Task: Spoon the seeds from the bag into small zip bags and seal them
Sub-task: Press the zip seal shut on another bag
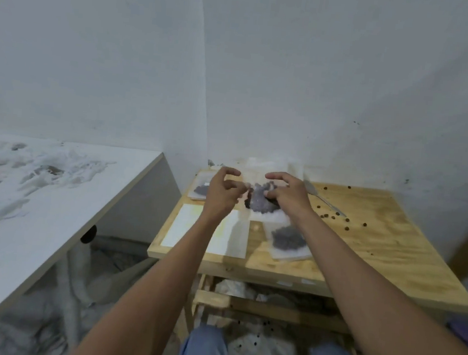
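On the wooden table [376, 246], near its far edge, a small zip bag [259, 199] of dark seeds is pinched between the left hand [221, 192] and right hand [289, 195] — spoon [321, 197] just right, a filled bag [288, 240] nearer.

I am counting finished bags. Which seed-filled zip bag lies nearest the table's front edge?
The small zip bag beside the right forearm, near the white sheet; the others lie farther back.

pale yellow grained wood table [376, 246], dark purplish-brown seeds [262, 196] in clear zip bags [288, 238], white sheet [191, 230], grey metal spoon [324, 198], whitish-grey walls [96, 52].
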The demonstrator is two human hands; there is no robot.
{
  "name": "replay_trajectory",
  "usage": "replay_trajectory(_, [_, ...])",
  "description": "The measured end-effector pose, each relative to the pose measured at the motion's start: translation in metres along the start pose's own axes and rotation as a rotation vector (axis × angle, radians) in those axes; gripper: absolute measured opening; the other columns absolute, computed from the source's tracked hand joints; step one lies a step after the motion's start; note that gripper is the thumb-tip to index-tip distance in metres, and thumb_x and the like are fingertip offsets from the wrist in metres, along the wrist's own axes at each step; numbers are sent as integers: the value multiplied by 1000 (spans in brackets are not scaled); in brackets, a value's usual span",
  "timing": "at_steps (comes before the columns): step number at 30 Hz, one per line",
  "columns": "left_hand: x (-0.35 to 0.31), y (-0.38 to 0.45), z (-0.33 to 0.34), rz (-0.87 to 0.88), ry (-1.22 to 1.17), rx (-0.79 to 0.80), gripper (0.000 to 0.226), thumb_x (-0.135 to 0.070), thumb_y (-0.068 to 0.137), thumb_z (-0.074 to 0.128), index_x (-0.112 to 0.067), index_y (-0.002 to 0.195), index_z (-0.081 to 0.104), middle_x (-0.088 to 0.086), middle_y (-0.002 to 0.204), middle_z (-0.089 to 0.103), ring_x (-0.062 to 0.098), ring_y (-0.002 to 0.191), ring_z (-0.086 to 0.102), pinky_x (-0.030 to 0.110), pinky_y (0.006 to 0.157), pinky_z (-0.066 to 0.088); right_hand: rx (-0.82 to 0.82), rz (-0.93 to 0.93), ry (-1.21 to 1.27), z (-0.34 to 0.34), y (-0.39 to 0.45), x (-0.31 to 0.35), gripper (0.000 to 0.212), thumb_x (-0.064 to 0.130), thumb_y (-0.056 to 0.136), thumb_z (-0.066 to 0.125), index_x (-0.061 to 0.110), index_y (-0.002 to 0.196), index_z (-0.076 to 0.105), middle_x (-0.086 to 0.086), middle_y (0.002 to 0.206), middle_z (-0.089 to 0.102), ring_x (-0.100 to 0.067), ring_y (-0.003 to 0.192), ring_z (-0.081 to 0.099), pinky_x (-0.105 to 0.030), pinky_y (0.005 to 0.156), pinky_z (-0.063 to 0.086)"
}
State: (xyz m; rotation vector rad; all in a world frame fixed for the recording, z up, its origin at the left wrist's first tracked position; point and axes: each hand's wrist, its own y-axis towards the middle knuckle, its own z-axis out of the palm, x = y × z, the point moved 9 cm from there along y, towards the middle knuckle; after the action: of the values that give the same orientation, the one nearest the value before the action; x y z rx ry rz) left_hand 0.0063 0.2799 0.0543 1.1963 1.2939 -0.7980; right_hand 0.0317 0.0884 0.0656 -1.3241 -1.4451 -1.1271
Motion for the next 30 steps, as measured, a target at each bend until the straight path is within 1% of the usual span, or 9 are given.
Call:
replay_trajectory(3, [20, 18, -51, -55, 172, -119, 20, -17, 95, 70, -15, 110, 58, 12, 90, 75, 22, 70, 65, 31, 62, 51, -49, 7, 58, 14, 4, 2, 47, -13, 78, 60, 24, 105, 73, -7, 115, 67, -13, 59, 54, -21, 45, 41])
replay_trajectory(6, [51, 22, -97, -165, 564, -180, 29, -10, 89, 70, -15, 115, 61, 13, 101, 71, 18, 72, 61, 24, 53, 41, -51, 13, 77, 25, 10, -1, 49, -13, 77, 60, 27, 102, 71, -12, 124, 66, -14, 69, 53, -17, 43, 40])
replay_trajectory(8, [71, 17, -115, -222, 707, -185, 36, -7, 88, 72, -15, 122, 62, 13, 110, 69, 21, 80, 61, 26, 58, 42, -36, 15, 78, 33, 13, -5, 49, -12, 76, 61, 28, 102, 71, -13, 129, 63, -14, 72, 55, -18, 45, 41])
replay_trajectory(10, [90, 13, -123, -266, 720, -183, 41, -5, 86, 73, -14, 125, 62, 14, 116, 69, 23, 85, 63, 28, 61, 45, -25, 15, 77, 38, 15, -9, 49, -12, 76, 61, 28, 102, 71, -12, 130, 63, -20, 90, 64, -21, 51, 42])
replay_trajectory(12, [101, 12, -122, -292, 689, -176, 45, -3, 85, 74, -14, 126, 62, 15, 116, 69, 23, 86, 65, 28, 58, 48, -16, 21, 78, 44, 18, -13, 48, -12, 77, 61, 26, 104, 71, -10, 131, 62, -23, 112, 62, -20, 53, 43])
replay_trajectory(17, [102, 15, -117, -283, 709, -214, 53, -7, 80, 80, -17, 129, 62, 10, 123, 66, 26, 97, 67, 42, 83, 60, 19, 20, 69, 56, 18, -16, 45, -13, 78, 62, 24, 103, 71, -7, 121, 62, -7, 71, 51, -14, 43, 40])
replay_trajectory(21, [106, 16, -113, -353, 702, -254, 56, -11, 81, 81, -20, 131, 58, 9, 125, 67, 30, 106, 66, 49, 94, 56, 29, 21, 53, 58, 16, -15, 47, -14, 78, 61, 20, 110, 71, 0, 111, 57, -14, 94, 60, -13, 45, 42])
replay_trajectory(27, [112, 17, -110, -485, 723, -310, 44, -10, 88, 68, -19, 130, 57, 10, 127, 66, 32, 119, 59, 47, 106, 38, 54, 8, 45, 58, 16, -20, 47, -12, 77, 61, 23, 106, 71, 1, 116, 60, -17, 84, 55, -12, 45, 41])
replay_trajectory(30, [111, 16, -109, -499, 680, -324, 39, -9, 89, 64, -15, 127, 56, 11, 126, 64, 33, 118, 59, 48, 107, 39, 52, 14, 54, 55, 17, -25, 46, -13, 78, 60, 23, 106, 71, -1, 121, 61, -19, 87, 53, -11, 43, 40])
